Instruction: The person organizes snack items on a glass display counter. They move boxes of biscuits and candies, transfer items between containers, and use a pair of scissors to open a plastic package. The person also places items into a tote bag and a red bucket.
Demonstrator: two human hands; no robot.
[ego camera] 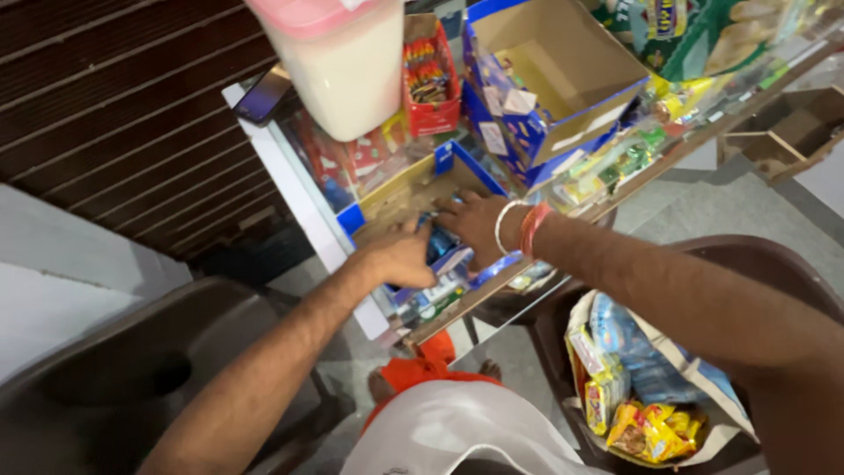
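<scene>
While both hands dig in the low blue box (413, 189) at the counter's (290, 189) near edge, the left hand (400, 257) and right hand (475, 224) curl around blue packets (440, 244). One white tub (347, 70), one red box (431, 79) and one open blue box (549, 75) stand behind. Two brown chairs (132, 369) sit on the grey floor.

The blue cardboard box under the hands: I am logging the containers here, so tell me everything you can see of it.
The blue cardboard box is a shallow open carton, blue outside and plain brown inside, with a blue flap raised at its far side. It lies tilted on the glass counter. The left hand and right hand reach into its near end onto blue packets. Its far end looks empty.
</scene>
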